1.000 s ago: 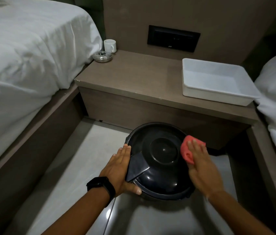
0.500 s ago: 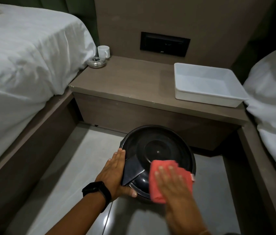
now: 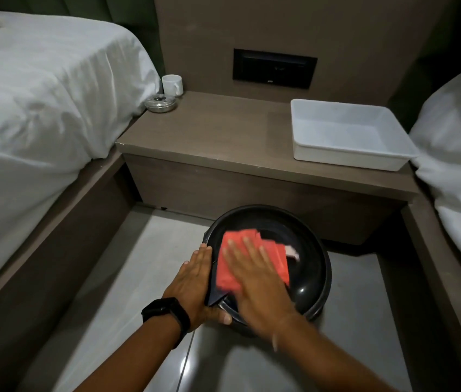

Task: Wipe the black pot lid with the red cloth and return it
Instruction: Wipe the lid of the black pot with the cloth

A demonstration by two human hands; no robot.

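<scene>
While the left hand (image 3: 195, 281) grips the near-left rim of the black pot lid (image 3: 308, 267), thumb beneath, the right hand (image 3: 257, 281) lies flat and open, fingers spread, pressing the red cloth (image 3: 240, 250) onto the lid, held above the floor (image 3: 127, 278).

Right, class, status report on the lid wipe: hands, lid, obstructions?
Left hand steadies round black pot lid at its edge. Right hand flat on folded red cloth, wiping. Nothing obstructing.

A single head-worn camera looks forward and steeply down, close above the floor gap between two beds, facing the bedside table (image 3: 212, 131) and wall.
</scene>
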